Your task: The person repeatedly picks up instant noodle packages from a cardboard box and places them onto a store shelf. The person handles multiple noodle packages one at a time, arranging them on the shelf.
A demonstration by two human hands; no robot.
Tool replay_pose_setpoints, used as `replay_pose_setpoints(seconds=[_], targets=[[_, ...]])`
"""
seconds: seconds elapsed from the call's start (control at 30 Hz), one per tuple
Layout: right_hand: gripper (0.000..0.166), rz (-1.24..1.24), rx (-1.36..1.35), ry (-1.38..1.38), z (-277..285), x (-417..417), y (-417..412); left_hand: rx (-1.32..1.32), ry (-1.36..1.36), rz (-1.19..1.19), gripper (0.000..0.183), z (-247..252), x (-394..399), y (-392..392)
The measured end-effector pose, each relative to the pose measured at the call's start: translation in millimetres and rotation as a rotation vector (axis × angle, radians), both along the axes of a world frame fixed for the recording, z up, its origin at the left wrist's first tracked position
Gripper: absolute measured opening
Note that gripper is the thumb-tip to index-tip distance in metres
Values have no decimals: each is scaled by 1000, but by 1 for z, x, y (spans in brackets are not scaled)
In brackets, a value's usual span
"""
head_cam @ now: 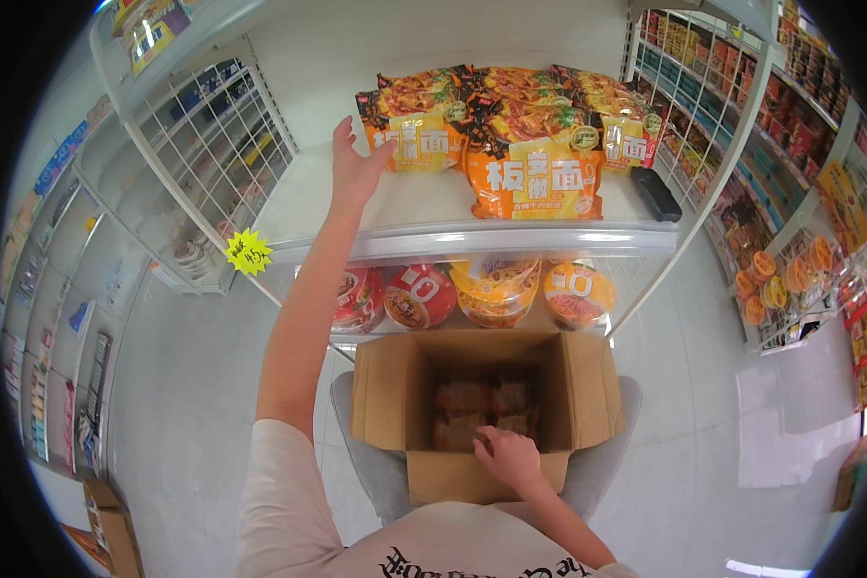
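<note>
My left hand is raised over the left part of the shelf, thumb and fingers spread, with nothing in it. Its thumb overlaps the left edge of an orange instant noodle packet; whether they touch, I cannot tell. More of these packets stand in overlapping rows, including a front middle packet and a right one. Below the shelf, a cardboard box stands open with several dim packets inside. My right hand hovers at the box's near rim, its fingers loosely bent inward, no item visible in them.
A black object lies at the right end of the shelf. Round noodle tubs fill the lower shelf. Wire side panels flank the unit, and a yellow star-shaped price tag hangs at its left. Stocked racks stand on the right.
</note>
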State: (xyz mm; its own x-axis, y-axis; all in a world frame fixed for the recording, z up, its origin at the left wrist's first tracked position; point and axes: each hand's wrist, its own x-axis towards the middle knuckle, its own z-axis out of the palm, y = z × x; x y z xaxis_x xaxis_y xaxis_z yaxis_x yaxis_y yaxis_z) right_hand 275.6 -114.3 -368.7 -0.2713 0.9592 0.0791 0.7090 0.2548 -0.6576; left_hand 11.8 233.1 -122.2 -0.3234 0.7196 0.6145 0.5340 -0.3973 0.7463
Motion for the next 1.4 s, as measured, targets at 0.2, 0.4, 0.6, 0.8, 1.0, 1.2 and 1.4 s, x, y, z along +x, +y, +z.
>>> replay_pose_setpoints(seconds=[0.2, 0.4, 0.6, 0.8, 1.0, 1.2, 1.4], targets=[[17, -38, 25, -50, 6, 5, -3, -350, -111, -157, 92, 10, -6, 35], [15, -39, 78, 57, 6, 4, -1, -391, -10, -179, 47, 27, -3, -17], [14, -10, 62, -13, 1, 0, -3, 210, 119, -15, 29, 7, -40, -76], [36, -64, -163, 310, 20, 14, 2, 38, -453, 31, 53, -68, -38, -188], [93, -18, -140, 706, 59, 25, 25, -97, 95, -356, 62, -171, 3, -316], [73, 176, -580, 768, 66, 37, 48, -502, -252, -654, 66, -208, 56, -350], [44, 218, -381, 430, 57, 57, 61, -673, 47, -570, 65, -217, 63, -341]])
